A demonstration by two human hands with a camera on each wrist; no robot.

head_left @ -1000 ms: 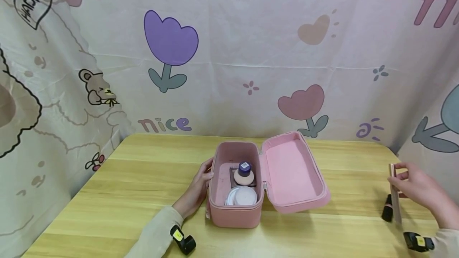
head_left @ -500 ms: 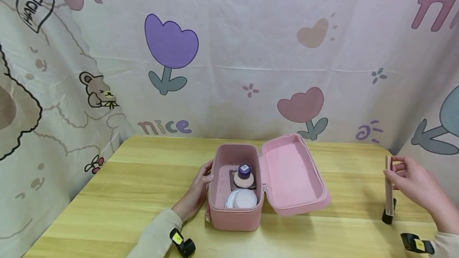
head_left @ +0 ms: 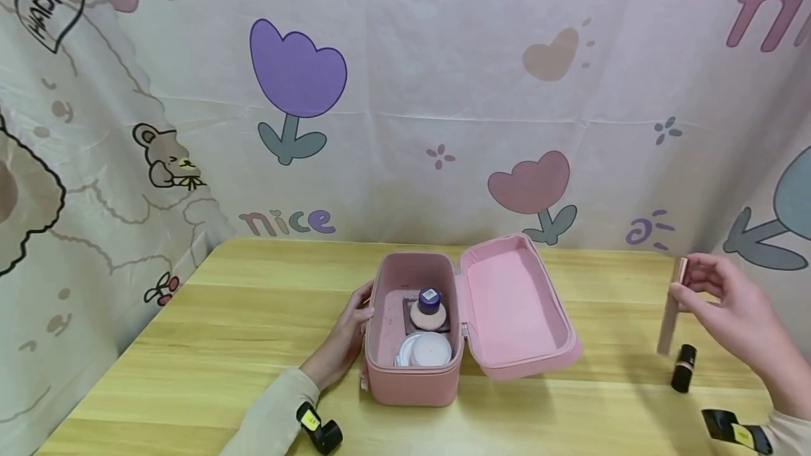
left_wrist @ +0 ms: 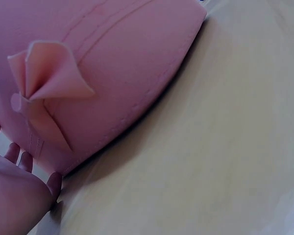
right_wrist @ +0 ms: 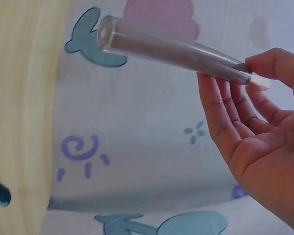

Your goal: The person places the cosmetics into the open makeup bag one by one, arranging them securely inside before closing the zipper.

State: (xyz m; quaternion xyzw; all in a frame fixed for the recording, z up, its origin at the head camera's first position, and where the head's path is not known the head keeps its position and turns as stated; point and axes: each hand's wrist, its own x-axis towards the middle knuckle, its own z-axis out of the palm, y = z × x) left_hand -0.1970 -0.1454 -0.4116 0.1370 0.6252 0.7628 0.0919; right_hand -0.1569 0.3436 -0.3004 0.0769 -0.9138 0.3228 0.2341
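Observation:
A pink cosmetic case [head_left: 412, 385] stands with its lid [head_left: 526, 308] swung out to the right. My left hand [head_left: 342, 336] rests against its left side, fingers lying along the wall; a pink bow [left_wrist: 54, 78] shows there in the left wrist view. Inside are a foundation bottle with a dark blue cap [head_left: 430, 301], a flat dark palette under it, and round white compacts [head_left: 431, 350]. At the far right, my right hand [head_left: 728, 301] pinches a slim, clear-walled cosmetic tube [right_wrist: 171, 51] by its gold-coloured end. The tube slants downward above the table.
A short black lipstick tube [head_left: 683, 369] lies on the wooden table [head_left: 253, 343] just below my right hand. Printed cloth [head_left: 405, 90] hangs behind the table and along both sides.
My right hand has risen and shifted left with the slim tube, whose lower end now tilts left, away from the lipstick tube. My left hand stays at the case.

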